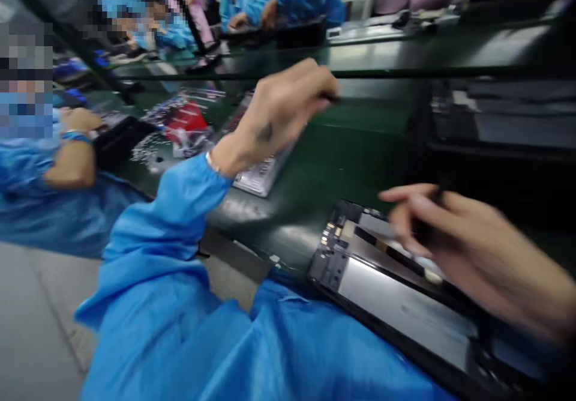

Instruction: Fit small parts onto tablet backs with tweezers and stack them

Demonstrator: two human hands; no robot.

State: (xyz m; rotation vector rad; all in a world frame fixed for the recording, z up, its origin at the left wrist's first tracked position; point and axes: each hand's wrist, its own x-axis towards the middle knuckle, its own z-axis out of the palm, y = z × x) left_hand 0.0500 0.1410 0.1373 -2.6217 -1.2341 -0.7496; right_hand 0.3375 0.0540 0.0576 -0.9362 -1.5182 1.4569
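An opened tablet (407, 308) with a silvery battery, a black frame and small gold contacts lies slanted at the bench's near edge. Over its upper side is my right hand (477, 251), blurred, its fingers curled around something dark that I cannot make out. A dark flat ribbon cable (387, 250) runs across the tablet below those fingers. My left hand (292, 104) is raised above the bench, fingertips pinched together, with a small dark bit at their tips too unclear to name. Beneath that wrist lies a clear plastic tray (258, 179), partly hidden by the hand.
Small parts and a red piece (189, 119) lie on the green bench (355, 149) at the left. A co-worker's arm (74, 155) rests beside them. Dark panels (526, 113) stand at the right under a raised shelf (382, 59). People in blue and pink work beyond.
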